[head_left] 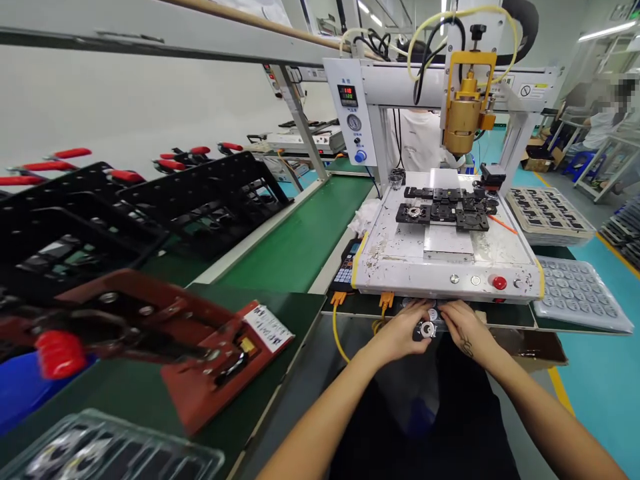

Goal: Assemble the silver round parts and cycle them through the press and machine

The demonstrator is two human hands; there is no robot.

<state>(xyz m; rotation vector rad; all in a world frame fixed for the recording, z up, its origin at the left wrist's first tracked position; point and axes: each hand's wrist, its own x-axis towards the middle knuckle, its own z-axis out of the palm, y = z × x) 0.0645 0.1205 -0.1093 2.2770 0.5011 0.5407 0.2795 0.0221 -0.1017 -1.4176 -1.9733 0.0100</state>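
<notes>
Just below the front edge of the white bench machine (380,273), both hands are close together. My left hand (403,331) is closed around a small black part with a silver ring (427,329), pinched between thumb and fingers. To its right, my right hand (467,331) has its fingers bent and pressed together at a clear, shiny piece; what they grip there is hidden. Small round pale pieces (433,313) show between the two hands. On the machine's bed lies a black fixture (445,210), with another silver ring part (414,212) at its left.
A brass-coloured head (463,123) hangs over the fixture. A red toggle press (220,360) and a clear tray (130,447) stand at left, beside a green conveyor (300,230). Right of the machine are stacked trays (550,213) and a clear blister tray (580,293). A cardboard box (530,347) sits below.
</notes>
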